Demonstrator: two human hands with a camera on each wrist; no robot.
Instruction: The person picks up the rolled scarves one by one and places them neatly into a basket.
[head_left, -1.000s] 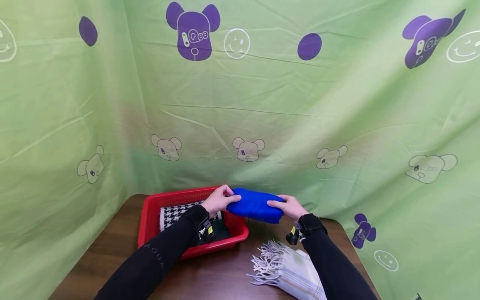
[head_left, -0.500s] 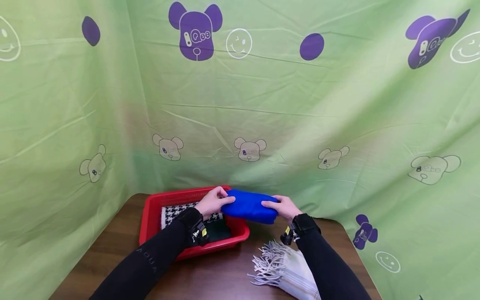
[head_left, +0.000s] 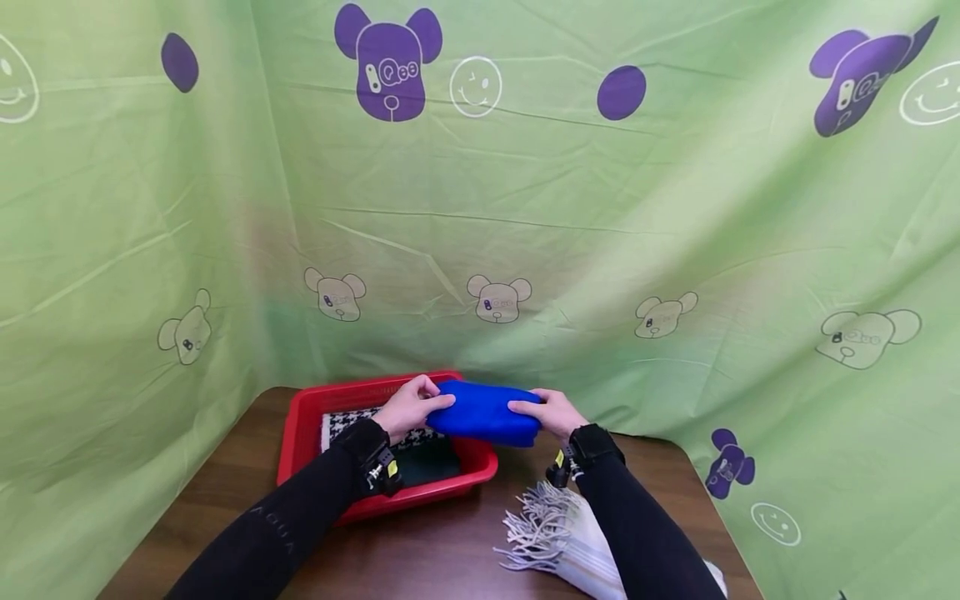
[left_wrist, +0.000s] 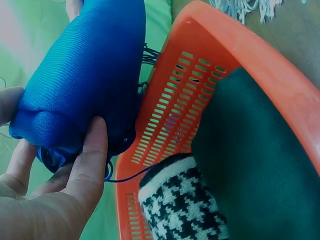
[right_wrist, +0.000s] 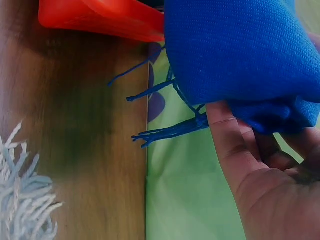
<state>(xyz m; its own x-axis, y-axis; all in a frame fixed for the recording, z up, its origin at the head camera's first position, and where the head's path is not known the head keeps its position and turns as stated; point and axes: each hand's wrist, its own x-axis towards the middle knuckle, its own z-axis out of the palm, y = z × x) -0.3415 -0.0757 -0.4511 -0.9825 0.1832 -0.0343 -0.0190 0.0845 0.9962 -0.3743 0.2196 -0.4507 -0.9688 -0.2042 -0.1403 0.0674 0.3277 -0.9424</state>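
A folded blue scarf [head_left: 483, 412] with short fringe is held up between both hands, over the right end of a red plastic basket [head_left: 483, 467]. My left hand [head_left: 408, 408] grips its left end, thumb on the near side; the left wrist view shows the fingers [left_wrist: 90, 155] round that end. At the other end my right hand [head_left: 557, 412] pinches the scarf, and blue fringe strands [right_wrist: 170, 131] dangle beside the fingers in the right wrist view. Inside the basket lie a black-and-white houndstooth scarf [left_wrist: 185, 205] and a dark green folded cloth [left_wrist: 255, 145].
A pale fringed scarf [head_left: 577, 542] lies on the brown wooden table [head_left: 427, 554] at front right, partly under the right forearm. Behind the table hangs a green printed curtain [head_left: 562, 208], which also covers the left and right sides.
Both hands have carried the blue scarf leftward, a little farther over the basket. The grip of each hand stays the same, and the basket and pale scarf have not moved.
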